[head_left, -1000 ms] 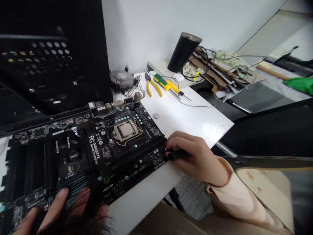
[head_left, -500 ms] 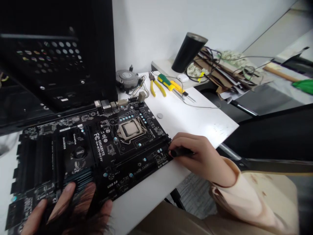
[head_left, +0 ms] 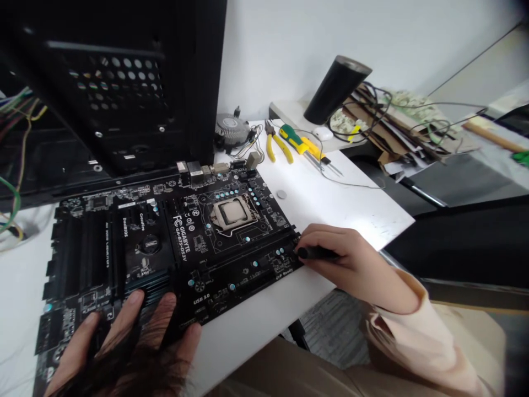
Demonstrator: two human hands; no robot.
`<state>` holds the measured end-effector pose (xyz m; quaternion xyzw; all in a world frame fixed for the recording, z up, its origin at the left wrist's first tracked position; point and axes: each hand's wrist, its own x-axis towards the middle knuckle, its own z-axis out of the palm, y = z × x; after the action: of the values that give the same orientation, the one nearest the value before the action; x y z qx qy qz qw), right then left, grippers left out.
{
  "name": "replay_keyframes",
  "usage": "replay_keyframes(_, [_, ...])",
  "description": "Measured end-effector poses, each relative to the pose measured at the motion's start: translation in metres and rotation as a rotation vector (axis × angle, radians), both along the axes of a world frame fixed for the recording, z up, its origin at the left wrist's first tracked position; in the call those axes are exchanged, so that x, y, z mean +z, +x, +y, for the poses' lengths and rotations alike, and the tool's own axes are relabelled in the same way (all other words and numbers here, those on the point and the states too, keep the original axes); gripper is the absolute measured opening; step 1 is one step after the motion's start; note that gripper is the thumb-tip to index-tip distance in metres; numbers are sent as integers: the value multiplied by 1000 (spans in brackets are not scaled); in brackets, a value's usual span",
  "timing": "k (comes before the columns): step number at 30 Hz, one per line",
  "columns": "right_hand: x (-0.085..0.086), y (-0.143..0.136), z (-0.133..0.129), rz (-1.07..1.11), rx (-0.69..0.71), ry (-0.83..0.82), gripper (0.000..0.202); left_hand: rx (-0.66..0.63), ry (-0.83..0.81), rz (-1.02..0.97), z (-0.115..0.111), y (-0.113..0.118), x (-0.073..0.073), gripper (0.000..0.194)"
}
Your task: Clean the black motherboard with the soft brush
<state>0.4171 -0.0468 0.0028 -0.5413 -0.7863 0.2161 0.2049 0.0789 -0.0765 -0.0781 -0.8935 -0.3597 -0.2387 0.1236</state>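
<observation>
A black motherboard (head_left: 190, 281) lies flat on the white table (head_left: 330, 193), with a silver processor in its socket (head_left: 235, 212). My left hand (head_left: 136, 336) rests with fingers spread over the board's near left part, close to the dark blue heatsink (head_left: 149, 286); hair partly covers this hand. At the board's right corner my right hand (head_left: 339, 253) is closed around a dark, rod-like object (head_left: 318, 252), and its fingertips touch the board's edge. What exactly this dark object is cannot be made out.
A black computer case (head_left: 198, 82) stands behind the board. Beyond the board lie a cooler fan (head_left: 232, 129), pliers (head_left: 279, 144), screwdrivers (head_left: 293, 139) and a small round disc (head_left: 281, 194). A black tumbler (head_left: 336, 91) and cardboard pieces (head_left: 384, 129) are further right.
The whole view has shifted, so the board, table and hands appear further right. Both hands keep about the same places on the board.
</observation>
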Motion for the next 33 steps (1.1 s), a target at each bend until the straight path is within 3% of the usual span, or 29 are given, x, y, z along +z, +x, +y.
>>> replay_keyframes(9, [4, -2, 4, 7, -22, -71, 7, 10, -77, -19, -5, 0, 4, 53])
replay_keyframes(16, [5, -5, 2, -43, -87, -19, 8, -22, -140, -41, -6, 1, 12, 57])
replay_keyframes(33, [5, -1, 3, -39, 0, 34, 6, -22, -200, -45, -9, 3, 19, 65])
